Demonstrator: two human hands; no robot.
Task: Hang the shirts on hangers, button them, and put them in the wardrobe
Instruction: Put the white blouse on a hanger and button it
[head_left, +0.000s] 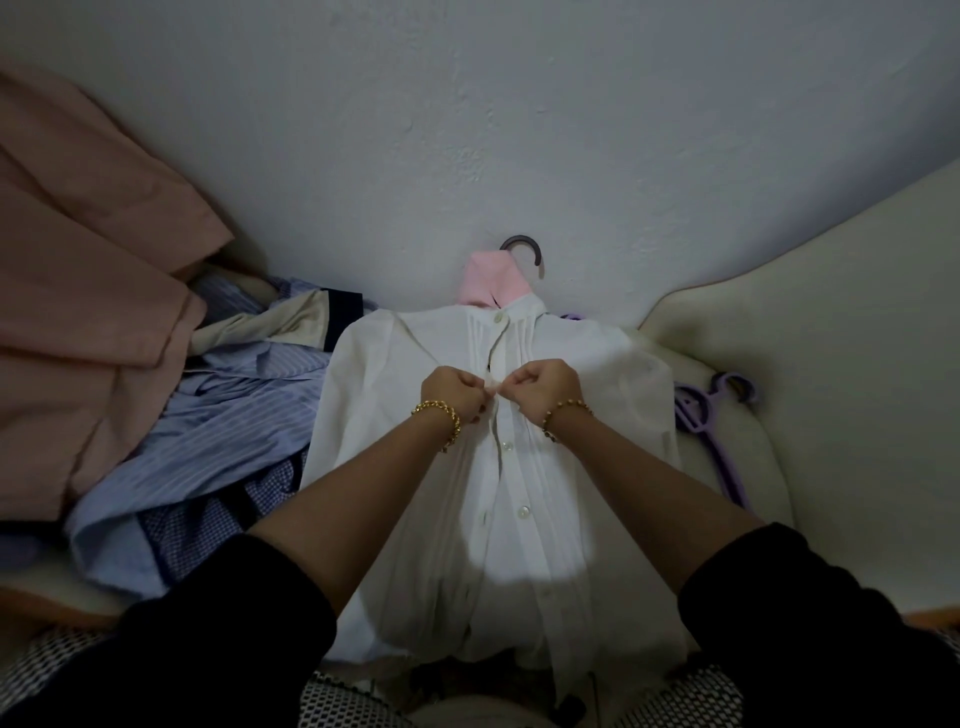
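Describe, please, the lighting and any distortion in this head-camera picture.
Head view: dim overall, one bright pool on the white shirt; corners dark; the wide lens bows the wall; left hand and right hand, pinching its placket, look sharp.

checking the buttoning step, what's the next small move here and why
Probably push the button through its hole: the left hand and right hand both pinch the white shirt placket at one spot below the collar, and the lower buttons look undone.

Two hands (453, 391) (546, 385), two bracelets (442, 422) (563, 414), one white shirt (540, 545).
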